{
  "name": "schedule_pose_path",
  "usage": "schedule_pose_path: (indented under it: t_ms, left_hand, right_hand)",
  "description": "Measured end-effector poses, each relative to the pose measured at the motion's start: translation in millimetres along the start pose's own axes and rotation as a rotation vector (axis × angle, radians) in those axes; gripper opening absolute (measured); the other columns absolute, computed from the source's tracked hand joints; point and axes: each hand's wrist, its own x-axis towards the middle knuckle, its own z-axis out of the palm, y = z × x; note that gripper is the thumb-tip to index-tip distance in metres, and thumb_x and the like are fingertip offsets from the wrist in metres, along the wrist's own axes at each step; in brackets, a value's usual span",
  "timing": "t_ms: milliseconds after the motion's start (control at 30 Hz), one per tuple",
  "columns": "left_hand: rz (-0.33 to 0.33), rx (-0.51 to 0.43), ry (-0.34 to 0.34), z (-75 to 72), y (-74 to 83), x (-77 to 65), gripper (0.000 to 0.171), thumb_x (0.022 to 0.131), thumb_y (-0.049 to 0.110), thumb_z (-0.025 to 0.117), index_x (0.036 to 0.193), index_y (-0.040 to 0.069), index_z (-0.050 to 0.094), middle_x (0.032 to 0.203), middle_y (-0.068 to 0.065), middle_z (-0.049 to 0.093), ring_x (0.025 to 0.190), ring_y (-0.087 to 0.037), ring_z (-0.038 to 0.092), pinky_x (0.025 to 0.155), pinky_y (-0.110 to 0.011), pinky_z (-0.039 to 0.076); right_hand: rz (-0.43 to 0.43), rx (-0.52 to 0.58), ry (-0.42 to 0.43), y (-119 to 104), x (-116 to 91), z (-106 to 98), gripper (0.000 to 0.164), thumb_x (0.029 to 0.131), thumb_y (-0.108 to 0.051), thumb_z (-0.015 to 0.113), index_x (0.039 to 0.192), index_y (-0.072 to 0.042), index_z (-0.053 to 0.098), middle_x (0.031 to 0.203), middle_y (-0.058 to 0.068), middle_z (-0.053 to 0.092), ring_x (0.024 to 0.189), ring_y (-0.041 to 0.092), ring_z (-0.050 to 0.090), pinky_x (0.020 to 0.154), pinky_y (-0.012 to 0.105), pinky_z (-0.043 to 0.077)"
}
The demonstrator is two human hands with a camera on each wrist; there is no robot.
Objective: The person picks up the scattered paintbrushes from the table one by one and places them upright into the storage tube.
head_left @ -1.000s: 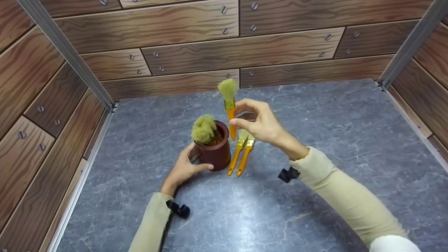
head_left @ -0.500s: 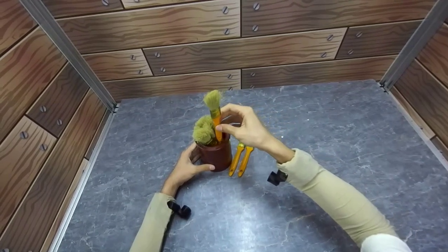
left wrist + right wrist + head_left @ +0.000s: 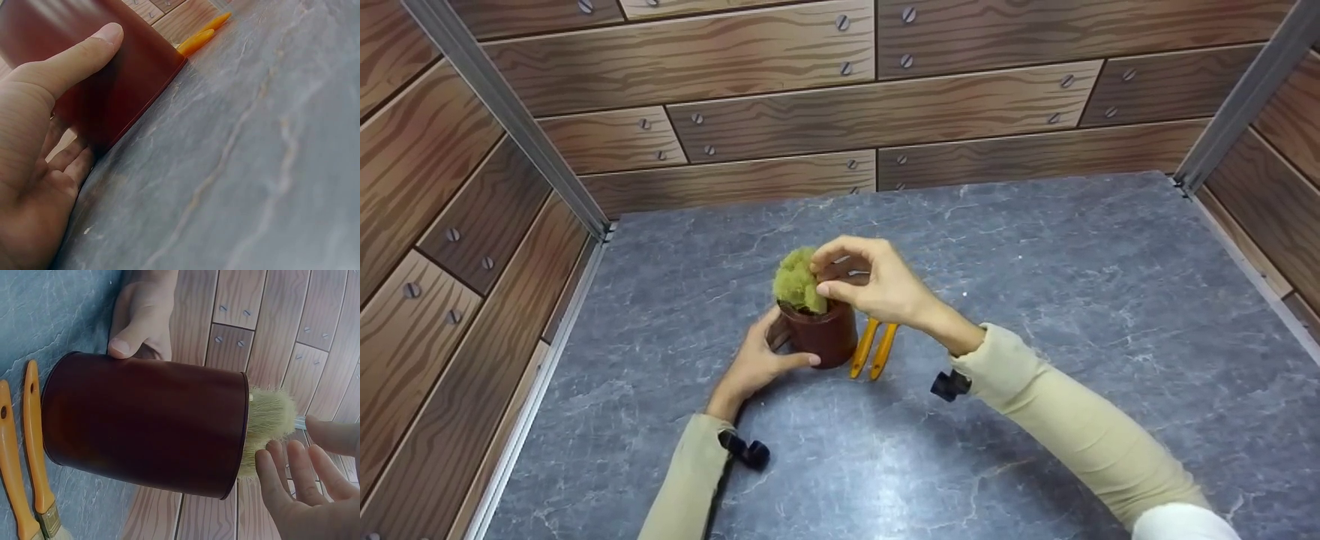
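A dark red cylindrical cup [image 3: 826,341] stands upright on the table. My left hand [image 3: 754,362] grips it low from the left, with the thumb [image 3: 84,56] across its near side. Pale bristles of several paintbrushes [image 3: 796,281] stick up out of the cup. At the rim is my right hand [image 3: 885,286], its fingertips beside the bristles. In the right wrist view its fingers [image 3: 298,467] are spread apart from the thumb, with nothing between them. Brush handles in the cup are hidden by its wall.
Two paintbrushes with orange handles [image 3: 864,349] lie side by side on the table just right of the cup, their bristles hidden under the right hand in the head view. Wood-patterned panels [image 3: 765,82] wall in the grey marbled table [image 3: 1072,300].
My right hand has carried a paintbrush leftward over the cup and lowered it in, bristles up. It has let go of that brush. My left hand has stayed on the cup.
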Motion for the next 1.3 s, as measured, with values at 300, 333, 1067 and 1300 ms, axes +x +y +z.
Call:
schedule_pose_path:
  t_ms: [300, 333, 1067, 1300]
  left_hand:
    - [-0.008, 0.013, 0.006, -0.5, 1.8, -1.2, 0.091, 0.083, 0.007, 0.093, 0.159, 0.028, 0.049, 0.156, -0.001, 0.059, 0.146, -0.022, 0.055, 0.123, -0.04, 0.045]
    - [-0.006, 0.008, 0.008, -0.6, 1.8, -1.8, 0.09, 0.083, 0.006, 0.093, 0.159, 0.027, 0.05, 0.155, -0.001, 0.06, 0.146, -0.022, 0.056, 0.123, -0.04, 0.046]
    - [-0.009, 0.001, 0.027, 0.5, 1.7, -3.5, 0.092, 0.08, 0.004, 0.095, 0.159, 0.022, 0.051, 0.154, -0.004, 0.062, 0.145, -0.024, 0.056, 0.123, -0.038, 0.046]
    - [-0.022, -0.002, 0.006, 1.9, 1.7, -3.5, 0.093, 0.082, 0.008, 0.094, 0.161, 0.025, 0.048, 0.157, -0.003, 0.059, 0.148, -0.023, 0.053, 0.124, -0.039, 0.045]
  right_hand:
    - [0.065, -0.101, 0.076, 5.9, -10.1, -8.7, 0.019, 0.099, -0.003, 0.074, 0.117, 0.004, 0.074, 0.115, 0.019, 0.075, 0.103, 0.028, 0.076, 0.09, 0.04, 0.066]
    - [0.076, -0.115, 0.084, 7.8, -11.8, -9.9, 0.018, 0.099, -0.004, 0.075, 0.116, 0.003, 0.074, 0.114, 0.018, 0.075, 0.102, 0.027, 0.076, 0.089, 0.041, 0.065]
    - [0.162, -0.324, 0.154, 85.6, -60.9, -11.2, 0.013, 0.088, -0.003, 0.083, 0.098, 0.001, 0.075, 0.094, 0.012, 0.077, 0.081, 0.023, 0.075, 0.074, 0.03, 0.066]
    - [0.273, -0.457, 0.124, 105.1, -68.9, -15.9, 0.014, 0.086, -0.007, 0.085, 0.089, -0.004, 0.072, 0.083, 0.006, 0.076, 0.071, 0.015, 0.071, 0.068, 0.028, 0.064]
